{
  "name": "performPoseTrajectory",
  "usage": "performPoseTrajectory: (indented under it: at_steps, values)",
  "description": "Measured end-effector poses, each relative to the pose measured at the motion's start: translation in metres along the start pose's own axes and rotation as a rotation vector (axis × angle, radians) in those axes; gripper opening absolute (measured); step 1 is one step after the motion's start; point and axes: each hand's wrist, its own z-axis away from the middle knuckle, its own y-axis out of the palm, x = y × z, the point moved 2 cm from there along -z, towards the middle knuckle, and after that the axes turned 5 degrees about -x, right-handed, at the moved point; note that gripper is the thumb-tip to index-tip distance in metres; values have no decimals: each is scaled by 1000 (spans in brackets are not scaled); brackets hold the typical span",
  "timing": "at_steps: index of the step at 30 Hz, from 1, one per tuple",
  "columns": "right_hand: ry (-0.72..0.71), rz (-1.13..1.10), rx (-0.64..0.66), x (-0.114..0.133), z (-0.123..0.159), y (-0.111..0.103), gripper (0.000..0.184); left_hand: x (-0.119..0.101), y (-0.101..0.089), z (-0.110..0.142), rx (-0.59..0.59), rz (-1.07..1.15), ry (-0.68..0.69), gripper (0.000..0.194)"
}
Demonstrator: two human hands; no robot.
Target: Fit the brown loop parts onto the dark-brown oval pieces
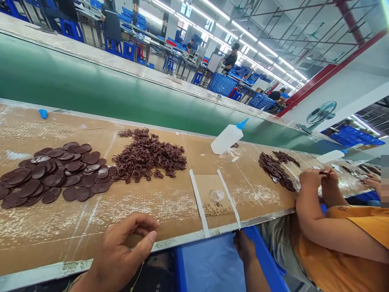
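Brown discs [57,174] and coiled brown pieces [148,156] lie on the surface [54,239], ahead of left hand [121,251]; its fingers [148,237] curl, pinch unclear; right hand [244,245] at edge, state unclear.

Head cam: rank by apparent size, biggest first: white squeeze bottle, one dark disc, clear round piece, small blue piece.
1. White squeeze bottle
2. Dark disc and clear round piece: look alike, unranked
3. Small blue piece

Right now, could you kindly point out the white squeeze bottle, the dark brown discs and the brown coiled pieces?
White squeeze bottle [226,140], head view, its body.
Dark brown discs [51,180], head view, mid-pile disc.
Brown coiled pieces [148,156], head view, pile's centre.
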Motion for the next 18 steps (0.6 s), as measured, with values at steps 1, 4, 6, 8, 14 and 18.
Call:
performPoseTrajectory:
  at_steps: [1,4,6,8,14,18]
  values:
    - [58,23,-9,-4,-3,0,26,-1,0,0,-8,-11,13,8]
    - [178,81,-17,-10,-10,3,27,-2,0,0,-30,-42,39,7]
    - [209,105,-18,-11,-11,6,28,-1,0,0,-35,-59,44,7]
    - [225,126,-21,-10,-11,8,29,1,1,0,-31,-73,44,8]
    - [221,175,-2,-11,-10,11,29,9,0,1,12,-125,35,14]
    - [133,182,30,-13,-14,12,30,12,1,2,31,-136,47,14]
